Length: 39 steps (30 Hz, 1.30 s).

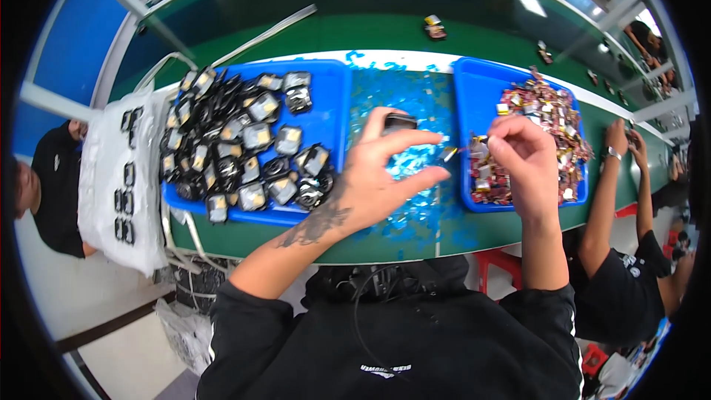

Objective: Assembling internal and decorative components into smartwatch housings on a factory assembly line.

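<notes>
My left hand (pixel 389 161) is over the middle of the green bench, thumb and forefinger spread apart. Its other fingers curl around a small black rounded case (pixel 400 123), partly hidden by the hand. Between my two hands shows a small silver-and-yellow piece (pixel 449 153), blurred. My right hand (pixel 524 154) is above the right blue tray (pixel 474 96), its thumb and fingertips pinched together; what they hold is too small to make out. That tray carries a heap of small silver, gold and reddish parts (pixel 552 115), resembling little wired battery cells.
At left, a blue tray (pixel 337 104) carries many black devices (pixel 259 137) with wound cords. Blue film scraps (pixel 415 211) litter the bench between the trays. A white foam-wrapped stack (pixel 122 178) stands far left. Beyond a white ledge, small parts (pixel 435 27) lie on a green surface. A co-worker's arms (pixel 603 192) are at right.
</notes>
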Each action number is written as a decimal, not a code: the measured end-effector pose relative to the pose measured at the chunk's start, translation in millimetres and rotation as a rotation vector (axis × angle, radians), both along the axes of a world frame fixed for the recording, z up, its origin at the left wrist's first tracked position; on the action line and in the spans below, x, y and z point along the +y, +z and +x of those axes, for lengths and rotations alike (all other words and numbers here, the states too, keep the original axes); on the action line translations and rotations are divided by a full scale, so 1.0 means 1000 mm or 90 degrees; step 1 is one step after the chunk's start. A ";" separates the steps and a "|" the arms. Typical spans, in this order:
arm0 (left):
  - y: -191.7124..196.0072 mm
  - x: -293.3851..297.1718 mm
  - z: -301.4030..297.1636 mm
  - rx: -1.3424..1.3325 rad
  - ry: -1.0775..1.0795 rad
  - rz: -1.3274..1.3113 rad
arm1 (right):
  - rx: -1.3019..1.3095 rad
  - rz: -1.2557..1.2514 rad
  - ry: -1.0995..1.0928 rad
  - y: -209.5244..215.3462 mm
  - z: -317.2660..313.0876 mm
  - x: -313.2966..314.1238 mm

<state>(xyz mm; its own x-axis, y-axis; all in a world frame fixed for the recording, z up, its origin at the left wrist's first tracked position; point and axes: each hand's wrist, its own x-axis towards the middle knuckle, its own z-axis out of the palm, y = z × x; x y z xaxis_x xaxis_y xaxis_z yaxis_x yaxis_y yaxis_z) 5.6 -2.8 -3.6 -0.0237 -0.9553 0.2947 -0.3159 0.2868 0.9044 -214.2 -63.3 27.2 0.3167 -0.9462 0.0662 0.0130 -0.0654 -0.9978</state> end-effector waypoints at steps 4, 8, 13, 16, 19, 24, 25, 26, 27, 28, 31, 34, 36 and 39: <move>-0.007 -0.002 -0.004 -0.002 -0.018 -0.038 | -0.076 0.089 0.058 -0.008 0.025 0.025; -0.007 0.000 0.001 0.033 -0.031 -0.021 | -0.077 0.161 0.081 -0.012 0.029 0.028; -0.004 0.002 0.004 -0.031 -0.083 -0.072 | -0.033 0.253 0.199 -0.016 0.018 0.005; -0.003 0.000 0.003 -0.106 -0.073 -0.122 | -0.109 0.419 0.338 -0.025 0.017 -0.006; -0.003 0.001 0.001 -0.088 -0.070 -0.069 | 0.035 0.158 0.176 -0.027 0.025 0.001; -0.011 0.000 -0.001 -0.012 -0.043 0.005 | 0.314 -0.219 0.036 -0.017 0.037 0.017; -0.012 0.000 0.000 0.060 -0.014 0.063 | 0.307 -0.221 0.040 -0.018 0.034 0.016; -0.013 0.000 0.001 0.133 0.017 0.120 | 0.289 -0.182 0.043 -0.020 0.028 0.013; -0.014 -0.002 -0.001 0.131 0.015 0.120 | 0.277 -0.142 0.039 -0.020 0.023 0.014; -0.014 -0.003 -0.004 0.172 0.004 0.125 | 0.134 -0.046 0.030 -0.019 0.027 0.017; -0.018 -0.002 -0.005 0.196 -0.025 0.142 | 0.130 -0.141 0.054 -0.026 0.036 0.017; -0.015 -0.002 -0.005 0.224 -0.046 0.116 | 0.078 -0.158 -0.027 -0.025 0.041 0.020; -0.006 -0.002 -0.006 0.434 -0.101 0.178 | 0.078 -0.198 -0.078 -0.020 0.043 0.022; -0.014 -0.001 -0.010 0.513 -0.111 0.158 | 0.205 -0.233 0.002 -0.008 0.045 0.029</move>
